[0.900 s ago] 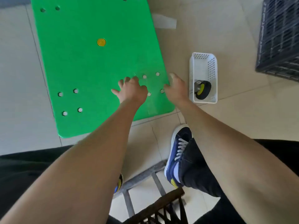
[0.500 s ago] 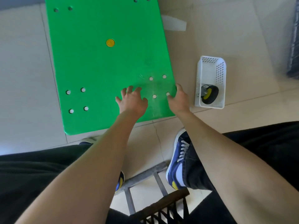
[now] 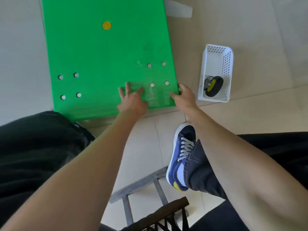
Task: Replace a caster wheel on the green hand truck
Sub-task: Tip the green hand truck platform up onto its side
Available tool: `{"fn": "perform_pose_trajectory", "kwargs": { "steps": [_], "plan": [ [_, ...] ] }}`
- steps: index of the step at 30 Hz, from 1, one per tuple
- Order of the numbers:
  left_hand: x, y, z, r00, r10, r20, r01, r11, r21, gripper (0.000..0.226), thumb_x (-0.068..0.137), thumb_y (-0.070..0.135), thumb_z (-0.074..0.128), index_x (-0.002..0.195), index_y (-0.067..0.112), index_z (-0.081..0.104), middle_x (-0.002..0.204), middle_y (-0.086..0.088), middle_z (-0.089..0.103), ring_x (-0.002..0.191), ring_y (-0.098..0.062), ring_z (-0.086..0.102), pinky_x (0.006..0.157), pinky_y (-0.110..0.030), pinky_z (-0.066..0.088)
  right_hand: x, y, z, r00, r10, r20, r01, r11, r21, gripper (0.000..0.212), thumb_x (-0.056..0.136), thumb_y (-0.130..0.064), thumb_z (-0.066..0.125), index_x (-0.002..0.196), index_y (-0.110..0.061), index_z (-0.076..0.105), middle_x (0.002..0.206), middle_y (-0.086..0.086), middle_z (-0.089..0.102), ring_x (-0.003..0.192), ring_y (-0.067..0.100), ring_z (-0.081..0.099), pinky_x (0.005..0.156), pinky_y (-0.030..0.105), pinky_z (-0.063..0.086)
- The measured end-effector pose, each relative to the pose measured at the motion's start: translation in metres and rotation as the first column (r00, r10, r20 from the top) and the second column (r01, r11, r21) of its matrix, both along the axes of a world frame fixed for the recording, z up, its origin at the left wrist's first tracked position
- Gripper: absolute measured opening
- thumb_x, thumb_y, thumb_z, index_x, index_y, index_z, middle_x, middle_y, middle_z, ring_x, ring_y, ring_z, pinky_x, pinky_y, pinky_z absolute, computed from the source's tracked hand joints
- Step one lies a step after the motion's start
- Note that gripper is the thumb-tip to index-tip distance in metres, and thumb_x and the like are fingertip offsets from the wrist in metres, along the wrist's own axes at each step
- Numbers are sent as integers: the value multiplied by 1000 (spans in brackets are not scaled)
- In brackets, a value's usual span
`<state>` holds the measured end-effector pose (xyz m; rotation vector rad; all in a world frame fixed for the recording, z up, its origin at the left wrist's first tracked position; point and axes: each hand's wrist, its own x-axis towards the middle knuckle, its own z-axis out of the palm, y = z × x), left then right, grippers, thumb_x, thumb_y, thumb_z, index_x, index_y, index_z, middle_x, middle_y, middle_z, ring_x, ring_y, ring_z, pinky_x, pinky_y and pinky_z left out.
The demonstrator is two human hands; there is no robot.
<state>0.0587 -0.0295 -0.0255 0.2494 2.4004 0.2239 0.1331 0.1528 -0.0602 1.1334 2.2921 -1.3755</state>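
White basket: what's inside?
The white basket holds one black caster wheel with a yellow hub at its near end. Whatever lies under the wheel is hidden; the far end shows bare floor.

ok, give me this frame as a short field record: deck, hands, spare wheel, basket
deck: green hand truck deck flat on the tiled floor, bolt-hole groups showing near its close corners
left hand: left hand lies flat on the deck, fingers straight
right hand: right hand grips the deck's right edge, thumb on top, fingers round the side
spare wheel: black and yellow caster wheel lies in the basket
basket: white basket on the floor, right of the deck, apart from it
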Motion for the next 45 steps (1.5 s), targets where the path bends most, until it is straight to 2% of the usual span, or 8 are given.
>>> {"fn": "perform_pose_trajectory", "kwargs": {
  "steps": [3, 7, 12, 17, 22, 26, 36, 45],
  "plan": [
    [6, -1, -3, 1000, 7, 3, -7, 1000, -17, 72, 95, 31, 61, 156, 42, 25, 169, -1, -12, 153, -39, -10, 106, -71, 37, 2, 0, 3, 1000, 13, -5, -13, 1000, -13, 39, 99, -19, 63, 137, -15, 58, 130, 3, 67, 100, 17, 62, 75, 19, 44],
    [16, -2, -4, 1000, -31, 2, 31, 998, -61, 83, 94, 40, 66, 157, 44, 13, 167, -3, -21, 152, -43, -16, 104, -77, 34, 7, 2, 3, 1000, 5, 10, -4, 993, -120, 34, 99, -20, 63, 132, -21, 61, 122, -2, 69, 94, 14, 64, 64, 12, 46],
    [24, -3, -3, 998, -62, -15, 61, 995, -82, 95, 91, 41, 71, 157, 46, 4, 165, -5, -25, 150, -45, -18, 104, -80, 27, 10, -2, 0, 999, -29, -34, 20, 972, -233, 38, 96, -33, 71, 133, -27, 62, 120, -6, 72, 105, 15, 71, 98, 36, 56],
    [26, 4, 0, 997, -76, 12, 77, 994, -76, 106, 90, 37, 72, 154, 54, -10, 161, -11, -34, 146, -49, -26, 103, -83, 20, 12, -3, 5, 987, -151, -48, 131, 946, -297, 39, 94, -23, 74, 132, -24, 65, 115, -4, 74, 101, 15, 72, 95, 36, 58],
    [28, 5, 10, 997, -78, 23, 80, 995, -53, 105, 90, 37, 73, 154, 53, -8, 161, -12, -34, 146, -50, -27, 102, -84, 19, 16, -4, 16, 981, -187, -60, 162, 943, -289, 39, 94, -21, 74, 132, -22, 66, 115, -5, 74, 97, 13, 72, 91, 31, 58],
    [28, 3, 25, 997, -71, 32, 72, 997, -41, 105, 89, 35, 75, 156, 52, -4, 163, -11, -30, 147, -48, -25, 102, -84, 19, 20, -7, 31, 985, -160, -59, 141, 960, -242, 35, 96, -21, 70, 131, -26, 66, 112, -7, 73, 101, 15, 71, 99, 35, 55],
    [18, -7, 55, 999, -53, 2, 53, 998, -20, 104, 81, 38, 83, 156, 50, 12, 168, -8, -13, 151, -45, -16, 101, -85, 22, 21, -1, 55, 997, -71, -27, 63, 969, -240, 57, 93, -20, 72, 146, -31, 54, 148, -6, 57, 134, 23, 56, 118, 49, 40],
    [18, -10, 68, 996, -86, 7, 86, 996, -8, 105, 80, 41, 83, 156, 51, 12, 168, -9, -10, 151, -46, -13, 101, -84, 23, 29, 1, 72, 985, -168, -37, 147, 935, -324, 62, 92, -9, 72, 147, -27, 51, 152, -4, 53, 133, 23, 57, 111, 53, 48]
  ]
}}
